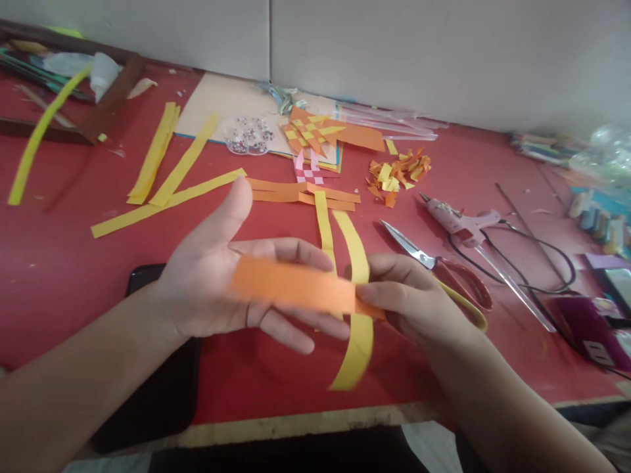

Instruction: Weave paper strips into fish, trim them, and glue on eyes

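My right hand [414, 295] pinches an orange paper strip [296, 286] where it crosses a curved yellow paper strip [362, 341]. The orange strip reaches left across the palm of my left hand [211, 282], whose fingers are stretched out and spread beneath it. Part of the crossing is hidden by my right thumb. Behind my hands, another yellow strip [323, 220] and several orange strips [276, 190] lie on the red table [256, 387]. More yellow strips [152, 157] rest at the left.
Scissors [419, 253] and a hot glue gun [461, 220] with its cord lie at the right. Paper scraps [394, 174], a woven paper piece [313, 131] and a bead box [246, 136] are further back. A black phone [148, 387] lies under my left forearm; a wooden tray [116, 92] stands back left.
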The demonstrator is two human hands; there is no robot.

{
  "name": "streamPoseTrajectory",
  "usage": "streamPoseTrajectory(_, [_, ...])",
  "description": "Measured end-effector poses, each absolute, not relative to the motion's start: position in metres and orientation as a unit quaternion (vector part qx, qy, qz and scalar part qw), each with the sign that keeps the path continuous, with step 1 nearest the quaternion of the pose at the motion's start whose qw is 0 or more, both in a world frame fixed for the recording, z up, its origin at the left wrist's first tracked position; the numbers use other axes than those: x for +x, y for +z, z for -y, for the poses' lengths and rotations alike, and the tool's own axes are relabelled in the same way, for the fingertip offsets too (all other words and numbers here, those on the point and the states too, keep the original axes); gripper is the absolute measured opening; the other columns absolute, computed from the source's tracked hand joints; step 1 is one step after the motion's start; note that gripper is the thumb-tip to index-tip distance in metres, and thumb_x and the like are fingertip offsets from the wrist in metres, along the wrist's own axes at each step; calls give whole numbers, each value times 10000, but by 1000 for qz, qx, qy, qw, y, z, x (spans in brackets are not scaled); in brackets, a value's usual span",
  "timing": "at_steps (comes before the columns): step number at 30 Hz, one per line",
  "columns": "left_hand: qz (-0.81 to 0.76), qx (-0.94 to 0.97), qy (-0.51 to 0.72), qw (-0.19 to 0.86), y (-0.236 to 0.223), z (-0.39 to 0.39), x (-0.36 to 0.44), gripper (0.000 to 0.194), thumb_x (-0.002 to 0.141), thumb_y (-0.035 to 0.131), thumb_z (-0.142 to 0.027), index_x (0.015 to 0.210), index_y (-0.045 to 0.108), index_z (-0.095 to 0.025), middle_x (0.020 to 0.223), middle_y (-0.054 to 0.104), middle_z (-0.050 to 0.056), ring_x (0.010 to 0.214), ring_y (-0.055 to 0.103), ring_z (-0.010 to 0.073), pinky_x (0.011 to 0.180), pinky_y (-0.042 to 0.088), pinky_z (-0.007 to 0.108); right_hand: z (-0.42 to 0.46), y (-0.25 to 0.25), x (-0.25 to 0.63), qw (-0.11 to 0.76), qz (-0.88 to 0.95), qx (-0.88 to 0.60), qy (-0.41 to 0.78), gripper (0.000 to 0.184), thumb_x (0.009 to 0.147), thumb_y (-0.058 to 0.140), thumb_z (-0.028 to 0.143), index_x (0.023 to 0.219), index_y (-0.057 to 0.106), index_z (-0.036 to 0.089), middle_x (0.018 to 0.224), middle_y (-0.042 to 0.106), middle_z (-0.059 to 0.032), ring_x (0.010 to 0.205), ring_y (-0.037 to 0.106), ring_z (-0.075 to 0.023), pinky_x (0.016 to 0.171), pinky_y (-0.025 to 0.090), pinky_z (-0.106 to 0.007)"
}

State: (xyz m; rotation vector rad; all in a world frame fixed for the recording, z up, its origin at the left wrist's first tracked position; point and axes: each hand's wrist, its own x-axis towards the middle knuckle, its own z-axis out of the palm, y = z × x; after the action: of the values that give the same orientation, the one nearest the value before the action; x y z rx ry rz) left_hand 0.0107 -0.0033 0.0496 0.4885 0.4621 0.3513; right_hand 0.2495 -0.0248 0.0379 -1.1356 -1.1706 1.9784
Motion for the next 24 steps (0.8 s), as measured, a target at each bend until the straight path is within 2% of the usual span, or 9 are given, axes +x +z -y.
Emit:
streamPoseTrajectory(2, [-219,243,113,938,49,3,9,906,633,435,-950,1017,698,-173,1053,727,133,1001,698,376,696,606,400,25,42,250,248,454,-403,755,183,762,762,335,737,697,166,621,589,21,543,498,-82,515,408,-215])
streamPoseTrajectory(4, [-259,287,77,919,44,6,13,873,623,495,-933,993,696,-168,1018,726,127,949,708,325,671,600,351,25,44,249,210,484,-386,756,213,769,755,318,684,651,152,617,568,24,545,474,-73,510,386,-209])
streamPoseTrajectory(5, [-284,320,68,901,41,9,16,767,648,597,-856,980,687,-170,982,728,110,909,713,281,667,594,318,25,44,247,193,499,-386,752,237,774,752,312,659,625,148,606,551,29,536,452,-65,498,366,-203])
streamPoseTrajectory(7, [-325,385,71,861,35,15,23,477,690,817,-535,973,662,-184,918,724,48,846,708,191,705,583,270,26,44,245,174,523,-396,735,277,781,754,314,633,589,148,579,518,44,517,409,-52,471,324,-191])
streamPoseTrajectory(8, [-336,401,82,849,32,17,26,401,689,850,-423,941,652,-181,857,715,19,786,702,157,696,578,252,26,44,243,172,533,-404,723,282,782,757,322,637,588,148,575,514,48,514,401,-49,465,314,-189])
streamPoseTrajectory(10, [-359,426,110,823,30,19,29,314,698,850,-320,856,624,-171,743,686,-22,682,684,120,654,566,228,27,43,241,177,556,-420,695,274,788,755,340,658,608,149,594,544,39,529,429,-55,473,331,-190])
streamPoseTrajectory(15, [-430,542,135,709,38,8,19,195,793,749,-341,840,644,-184,733,699,-20,641,666,124,596,549,230,26,39,241,232,589,-490,599,254,838,704,399,749,658,166,647,615,15,575,538,-82,526,428,-202])
streamPoseTrajectory(21, [-547,697,125,447,43,-1,11,271,861,617,-466,813,693,-210,713,699,-13,634,634,148,537,437,239,25,30,240,281,620,-571,459,192,846,685,379,886,686,191,822,715,-28,662,650,-125,594,521,-238])
streamPoseTrajectory(24, [-546,684,145,461,38,0,14,273,864,611,-482,846,697,-224,712,710,-18,648,658,157,564,469,244,24,28,239,283,625,-579,440,239,845,681,407,957,690,196,879,737,-42,690,679,-139,609,546,-250])
